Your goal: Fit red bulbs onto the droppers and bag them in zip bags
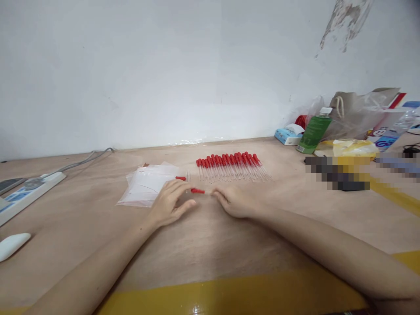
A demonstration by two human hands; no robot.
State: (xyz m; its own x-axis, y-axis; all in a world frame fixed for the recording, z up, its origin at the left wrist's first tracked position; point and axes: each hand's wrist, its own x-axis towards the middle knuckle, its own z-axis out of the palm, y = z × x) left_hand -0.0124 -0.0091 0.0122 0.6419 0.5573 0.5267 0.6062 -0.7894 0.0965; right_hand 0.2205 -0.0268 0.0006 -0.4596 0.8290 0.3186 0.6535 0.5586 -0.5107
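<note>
My right hand [238, 202] is closed, its thumb and fingertips pinching the clear tube end of a dropper with a red rubber bulb [197, 191]. The bulb points left, toward my left hand [170, 203]. That hand is open, thumb apart from the fingers, and its fingertips come close to the bulb; whether they touch it I cannot tell. Just behind the left fingers lies another red bulb [180, 178], partly covered, with thin clear tubes [188, 175] beside it. Farther back, many red-bulbed glass droppers [229, 162] lie side by side in a row.
Clear plastic bags [144, 181] lie left of my left hand. A power strip [36, 192] and a white object [13, 246] are at far left. On the right stand a green bottle [315, 131], a tissue pack [288, 134] and plastic bags [356, 148]. Yellow tape [210, 297] crosses the front.
</note>
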